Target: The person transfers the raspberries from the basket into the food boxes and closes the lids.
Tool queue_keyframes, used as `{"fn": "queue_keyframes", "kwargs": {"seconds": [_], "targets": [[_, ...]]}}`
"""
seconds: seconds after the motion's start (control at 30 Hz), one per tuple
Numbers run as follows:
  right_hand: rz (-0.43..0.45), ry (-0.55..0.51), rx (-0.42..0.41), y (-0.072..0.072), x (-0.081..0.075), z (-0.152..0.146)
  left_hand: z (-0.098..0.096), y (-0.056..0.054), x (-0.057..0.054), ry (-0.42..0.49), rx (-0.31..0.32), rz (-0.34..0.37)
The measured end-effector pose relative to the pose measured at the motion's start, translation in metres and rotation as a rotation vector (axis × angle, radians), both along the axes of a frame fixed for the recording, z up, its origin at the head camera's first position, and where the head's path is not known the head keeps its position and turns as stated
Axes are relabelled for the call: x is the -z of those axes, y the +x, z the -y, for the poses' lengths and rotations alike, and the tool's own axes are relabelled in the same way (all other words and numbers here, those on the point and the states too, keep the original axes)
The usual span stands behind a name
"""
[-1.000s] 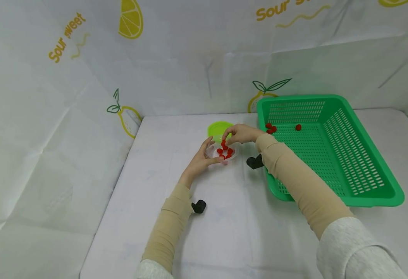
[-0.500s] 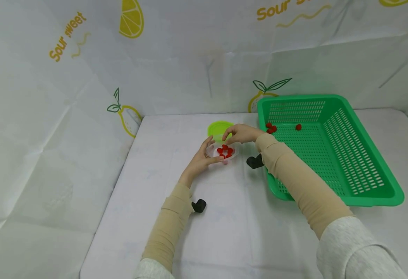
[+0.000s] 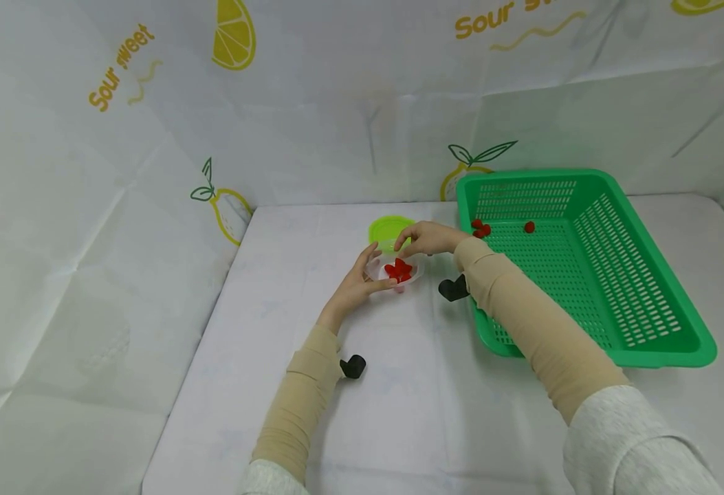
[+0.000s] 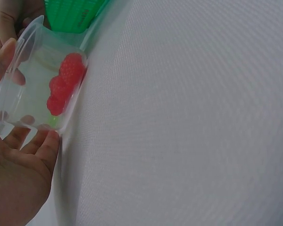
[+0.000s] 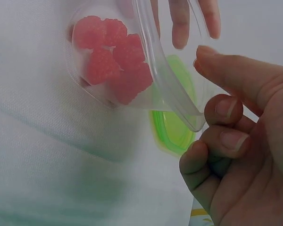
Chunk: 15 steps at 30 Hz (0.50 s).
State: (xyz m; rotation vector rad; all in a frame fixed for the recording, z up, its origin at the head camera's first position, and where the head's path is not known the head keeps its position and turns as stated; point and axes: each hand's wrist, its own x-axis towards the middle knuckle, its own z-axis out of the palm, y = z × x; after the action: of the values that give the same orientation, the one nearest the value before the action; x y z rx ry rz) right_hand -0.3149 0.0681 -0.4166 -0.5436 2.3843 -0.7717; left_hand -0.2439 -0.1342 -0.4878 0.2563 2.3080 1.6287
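Observation:
A clear plastic tub (image 4: 35, 89) holds several red raspberries (image 5: 103, 66) clustered on its bottom. My left hand (image 3: 352, 285) grips the tub's left side, thumb at the near side and fingers at the far side. Over the right part of the tub's rim hovers my right hand (image 3: 432, 237). In the right wrist view, its fingers are loosely bent, thumb and index apart, with nothing visible between them. Just behind the tub a lime-green lid (image 3: 388, 225) lies on the table, partly covered by the tub and the right hand.
A large green slotted basket (image 3: 661, 357) stands to the right, beneath the right forearm. Inside it, a few raspberries (image 3: 482, 229) sit in the far left corner, and a single raspberry (image 3: 529, 226) lies near the back. White cloth (image 3: 392, 419) covers the table; a white printed sheet (image 3: 324, 124) rises behind.
A raspberry that was at the right hand's fingertips has dropped into the tub. The raspberries there have since bunched closer together. Both hands stay nearly in place.

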Motion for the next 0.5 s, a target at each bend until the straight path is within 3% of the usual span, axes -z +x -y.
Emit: {"fn": "queue_keyframes", "kwargs": {"seconds": [0.23, 0.43, 0.5], "targets": [[-0.016, -0.05, -0.015, 0.0, -0.008, 0.0, 0.0, 0.0, 0.0, 0.001, 0.005, -0.011], [-0.038, -0.156, 0.013, 0.006, -0.03, -0.006, 0.001, 0.01, -0.024, -0.015, 0.062, 0.031], [-0.046, -0.176, 0.013, 0.006, -0.035, -0.01, 0.001, 0.008, -0.023, -0.016, 0.066, 0.043]]}}
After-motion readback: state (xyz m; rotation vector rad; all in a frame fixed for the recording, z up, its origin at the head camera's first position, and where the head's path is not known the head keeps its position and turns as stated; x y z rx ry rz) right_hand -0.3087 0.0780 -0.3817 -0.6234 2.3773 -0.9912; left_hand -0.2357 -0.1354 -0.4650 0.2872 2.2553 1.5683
